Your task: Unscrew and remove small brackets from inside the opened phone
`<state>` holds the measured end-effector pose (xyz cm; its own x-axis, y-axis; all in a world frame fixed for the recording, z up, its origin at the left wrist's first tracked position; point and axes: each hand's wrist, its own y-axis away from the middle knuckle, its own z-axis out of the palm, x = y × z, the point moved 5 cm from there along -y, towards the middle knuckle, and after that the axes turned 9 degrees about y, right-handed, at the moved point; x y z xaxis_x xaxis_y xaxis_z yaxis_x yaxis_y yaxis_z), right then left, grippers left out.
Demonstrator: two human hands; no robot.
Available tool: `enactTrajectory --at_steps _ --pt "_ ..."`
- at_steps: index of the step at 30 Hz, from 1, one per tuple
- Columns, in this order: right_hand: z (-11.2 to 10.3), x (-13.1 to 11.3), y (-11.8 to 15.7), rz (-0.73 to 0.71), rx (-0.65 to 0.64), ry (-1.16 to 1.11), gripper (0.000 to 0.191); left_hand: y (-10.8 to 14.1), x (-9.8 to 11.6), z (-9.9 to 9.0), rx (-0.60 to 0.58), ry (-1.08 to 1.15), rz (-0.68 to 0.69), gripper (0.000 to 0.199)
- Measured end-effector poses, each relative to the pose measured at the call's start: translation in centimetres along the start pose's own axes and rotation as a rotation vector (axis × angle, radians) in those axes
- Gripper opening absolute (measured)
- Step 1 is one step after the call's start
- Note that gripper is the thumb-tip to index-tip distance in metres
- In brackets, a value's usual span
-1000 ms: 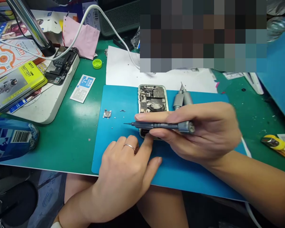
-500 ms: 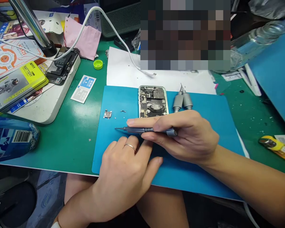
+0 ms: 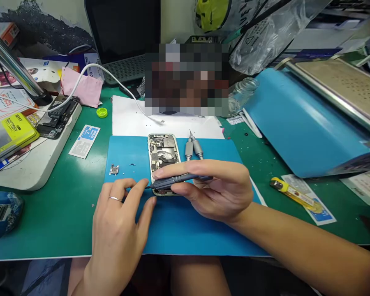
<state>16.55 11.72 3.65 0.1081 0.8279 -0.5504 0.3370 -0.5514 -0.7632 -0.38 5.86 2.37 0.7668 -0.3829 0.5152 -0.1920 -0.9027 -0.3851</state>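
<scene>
My right hand grips a slim dark precision screwdriver, its thin tip aimed left. The screwdriver lies across the lower part of an opened phone, whose circuit board and inner parts show. My left hand, with a ring on one finger, is at the phone's lower left. Its thumb and index finger are apart, and the index fingertip is close to the screwdriver's tip; contact there is unclear. A small metal bracket and tiny loose pieces lie left of the phone on the blue mat.
Two grey screwdrivers lie right of the phone. A yellow cutter is farther right, near a rolled blue sheet. At left are a card, a green cap and a white cable. White paper lies behind.
My view has tilted up and shifted right. My left hand has turned and its index finger has come to the screwdriver's tip. The screwdriver now lies across the phone's lower part, still in my right hand.
</scene>
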Motion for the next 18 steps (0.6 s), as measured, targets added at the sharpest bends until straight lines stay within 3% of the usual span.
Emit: enactTrajectory --at_steps 11,18 --pt "0.45 -0.02 0.25 -0.025 -0.085 0.005 0.073 -0.44 0.21 -0.30 0.076 0.065 0.038 0.010" --pt "0.44 0.08 0.20 -0.015 -0.049 -0.007 0.078 -0.55 -0.26 0.30 0.017 0.059 0.003 0.016"
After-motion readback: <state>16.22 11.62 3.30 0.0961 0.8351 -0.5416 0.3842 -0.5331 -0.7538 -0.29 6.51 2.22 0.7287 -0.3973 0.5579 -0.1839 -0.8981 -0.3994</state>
